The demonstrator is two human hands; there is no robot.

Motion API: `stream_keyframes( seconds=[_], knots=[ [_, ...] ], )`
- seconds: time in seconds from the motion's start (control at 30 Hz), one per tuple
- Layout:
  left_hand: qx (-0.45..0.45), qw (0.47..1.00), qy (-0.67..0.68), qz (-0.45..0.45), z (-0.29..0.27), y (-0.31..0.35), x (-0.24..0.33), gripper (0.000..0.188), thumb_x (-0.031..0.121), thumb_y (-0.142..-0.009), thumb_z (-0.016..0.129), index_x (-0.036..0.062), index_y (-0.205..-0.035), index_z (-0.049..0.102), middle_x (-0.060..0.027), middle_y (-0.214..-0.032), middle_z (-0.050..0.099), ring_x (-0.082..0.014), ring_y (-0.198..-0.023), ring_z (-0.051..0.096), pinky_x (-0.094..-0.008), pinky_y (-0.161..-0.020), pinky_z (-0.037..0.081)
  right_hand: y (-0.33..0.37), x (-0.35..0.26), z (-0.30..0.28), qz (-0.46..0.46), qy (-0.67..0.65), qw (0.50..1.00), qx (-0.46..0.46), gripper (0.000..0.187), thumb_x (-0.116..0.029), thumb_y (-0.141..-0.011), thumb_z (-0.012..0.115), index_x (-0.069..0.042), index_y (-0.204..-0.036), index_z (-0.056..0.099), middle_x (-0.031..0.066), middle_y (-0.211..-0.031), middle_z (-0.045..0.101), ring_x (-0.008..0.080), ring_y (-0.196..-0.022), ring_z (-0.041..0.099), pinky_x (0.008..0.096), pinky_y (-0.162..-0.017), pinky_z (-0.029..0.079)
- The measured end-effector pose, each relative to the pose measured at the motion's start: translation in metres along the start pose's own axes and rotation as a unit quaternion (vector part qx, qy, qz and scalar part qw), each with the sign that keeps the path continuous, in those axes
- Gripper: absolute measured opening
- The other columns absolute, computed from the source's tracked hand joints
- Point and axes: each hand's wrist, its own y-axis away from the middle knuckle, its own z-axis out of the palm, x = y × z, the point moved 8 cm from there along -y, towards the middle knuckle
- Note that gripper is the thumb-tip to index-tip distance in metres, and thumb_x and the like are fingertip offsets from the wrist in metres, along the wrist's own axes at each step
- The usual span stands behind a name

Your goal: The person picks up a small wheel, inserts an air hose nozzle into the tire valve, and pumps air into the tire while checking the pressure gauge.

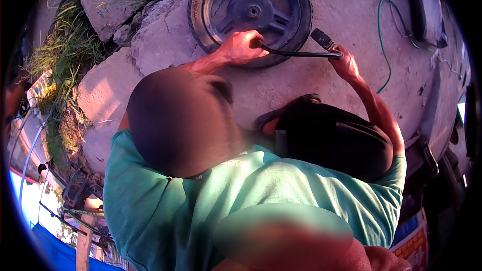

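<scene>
A wheel with a black tire [196, 14] and a dark spoked rim lies flat on the concrete ahead of me. My left hand [243, 47] is closed over the near part of the wheel, gripping one end of a thin black hose [301, 53]. Its exact end is hidden by my fingers. From there the hose runs right, past the tire's edge, to my right hand [345, 64]. That hand is closed around the hose's other end and a ribbed black piece [322, 39], which sticks out beyond the fingers, apart from the tire.
Broken concrete slabs [113, 0] and grass [63, 45] lie on the left. A thin green cord [384, 45] curves over the ground at right, near a dark curved panel [427, 10]. My knees, in dark cloth [331, 138], are between my arms.
</scene>
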Motion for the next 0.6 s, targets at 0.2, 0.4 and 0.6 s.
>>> stream_keyframes(
  seconds=[0.2,0.4,0.6],
  knots=[
    [-0.002,1.0,0.002,0.002,0.0008,-0.0014,0.0006,0.049,0.032,-0.092,0.081,0.0001,-0.128,0.07,-0.0193,-0.119,0.077,-0.0288,-0.111,0.076,-0.0386,-0.1,0.058,0.0026,-0.0013,-0.0021,-0.001,-0.005,1.0,0.001,0.032,-0.036,-0.097,0.07,-0.004,-0.099,0.064,0.0269,-0.089,0.07,0.0495,-0.089,0.069,0.0547,-0.074,0.052],
    [0.006,1.0,-0.001,0.007,0.0001,-0.0005,-0.0019,0.049,0.03,-0.091,0.081,0.0,-0.128,0.07,-0.0193,-0.118,0.078,-0.0284,-0.111,0.076,-0.0384,-0.1,0.058,-0.0002,-0.0011,-0.0005,-0.005,0.003,1.0,-0.003,0.033,-0.036,-0.096,0.071,-0.005,-0.099,0.064,0.0266,-0.089,0.07,0.0487,-0.089,0.069,0.0547,-0.075,0.053],
    [0.009,1.0,0.0,0.011,0.0005,-0.0007,-0.0022,0.048,0.03,-0.091,0.081,-0.0004,-0.127,0.07,-0.0188,-0.116,0.078,-0.0274,-0.107,0.076,-0.0379,-0.097,0.058,0.0008,-0.002,-0.0014,0.006,0.006,1.0,-0.005,0.032,-0.036,-0.095,0.071,-0.005,-0.1,0.063,0.0265,-0.089,0.071,0.0489,-0.09,0.069,0.055,-0.076,0.053]
  ],
)
